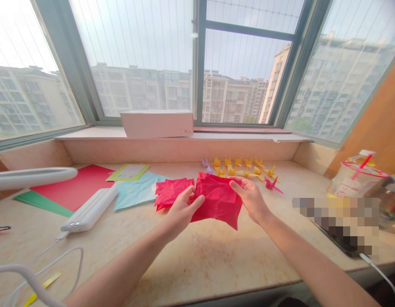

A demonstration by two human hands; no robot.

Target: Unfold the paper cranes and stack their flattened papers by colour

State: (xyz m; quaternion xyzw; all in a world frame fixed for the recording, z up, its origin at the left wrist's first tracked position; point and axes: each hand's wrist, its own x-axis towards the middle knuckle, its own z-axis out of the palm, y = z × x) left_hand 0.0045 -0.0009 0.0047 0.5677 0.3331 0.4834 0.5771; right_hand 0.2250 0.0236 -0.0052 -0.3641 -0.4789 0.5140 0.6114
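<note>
Red creased paper (218, 198) hangs between both hands, seemingly raised above the desk (200, 266); we find the left hand (185, 207) at its left edge and the right hand (250, 198) at its upper right corner, the fingers of each clamped on it, so neither is nearer; its longer axis runs from hand to hand; we note fold lines, a doubled upper part and a pointed lower right corner drooping free; more red sheets (172, 190) lie beyond the left hand.
</note>
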